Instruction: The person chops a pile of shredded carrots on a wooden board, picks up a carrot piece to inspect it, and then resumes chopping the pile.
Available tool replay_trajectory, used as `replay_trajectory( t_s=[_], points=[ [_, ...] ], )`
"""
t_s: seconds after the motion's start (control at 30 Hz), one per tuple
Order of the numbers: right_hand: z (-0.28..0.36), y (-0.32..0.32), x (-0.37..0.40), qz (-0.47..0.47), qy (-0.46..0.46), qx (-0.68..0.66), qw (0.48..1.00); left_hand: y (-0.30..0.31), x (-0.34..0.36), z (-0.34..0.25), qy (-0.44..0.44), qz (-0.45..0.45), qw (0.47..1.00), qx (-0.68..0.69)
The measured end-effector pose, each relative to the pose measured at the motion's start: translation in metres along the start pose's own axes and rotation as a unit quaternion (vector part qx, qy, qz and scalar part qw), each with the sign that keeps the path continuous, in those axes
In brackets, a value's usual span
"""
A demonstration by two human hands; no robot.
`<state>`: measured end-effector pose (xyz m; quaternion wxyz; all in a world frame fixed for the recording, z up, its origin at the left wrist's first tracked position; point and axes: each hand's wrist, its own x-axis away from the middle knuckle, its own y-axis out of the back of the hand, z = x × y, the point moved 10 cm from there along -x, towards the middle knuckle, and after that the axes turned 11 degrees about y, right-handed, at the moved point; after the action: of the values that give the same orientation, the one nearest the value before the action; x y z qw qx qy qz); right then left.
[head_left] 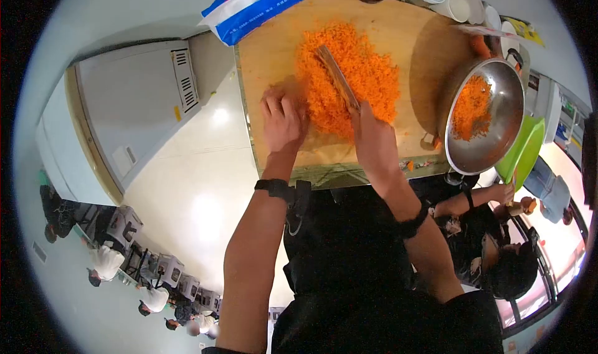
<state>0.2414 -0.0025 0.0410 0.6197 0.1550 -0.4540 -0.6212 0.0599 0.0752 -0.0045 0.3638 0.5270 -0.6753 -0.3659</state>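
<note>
Finely chopped orange food lies in a wide heap on the wooden board. My right hand is closed round the handle end of a knife, whose blade rests over the heap and points up and to the left. At the heap's left edge is my left hand, its fingers bent and close to the board; whether anything is under the fingertips is hidden. A metal bowl on the right holds more of the orange bits.
A blue and white package lies at the board's top left corner. White cups line the top right. Right of the bowl is a green container. A co-worker is at the lower right, with hands near that container.
</note>
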Motion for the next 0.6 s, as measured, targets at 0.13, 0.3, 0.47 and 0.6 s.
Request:
replay_trajectory(
  t_s=[0.13, 0.3, 0.47, 0.6],
  points=[
    [0.012, 0.001, 0.032, 0.066, -0.013, 0.036, 0.997, -0.012, 0.001, 0.012, 0.041, 0.06, 0.997, -0.007],
    [0.003, -0.025, 0.003, -0.033, 0.048, -0.025, 0.998, -0.009, 0.003, 0.007, 0.032, 0.075, 0.997, -0.009],
    [0.008, -0.017, 0.003, 0.036, 0.026, 0.041, 0.998, -0.005, 0.002, -0.003, -0.005, 0.037, 0.999, -0.028],
    [-0.022, 0.01, 0.047, 0.068, -0.054, 0.03, 0.996, -0.003, 0.002, -0.002, -0.006, 0.02, 0.998, -0.054]
  ],
)
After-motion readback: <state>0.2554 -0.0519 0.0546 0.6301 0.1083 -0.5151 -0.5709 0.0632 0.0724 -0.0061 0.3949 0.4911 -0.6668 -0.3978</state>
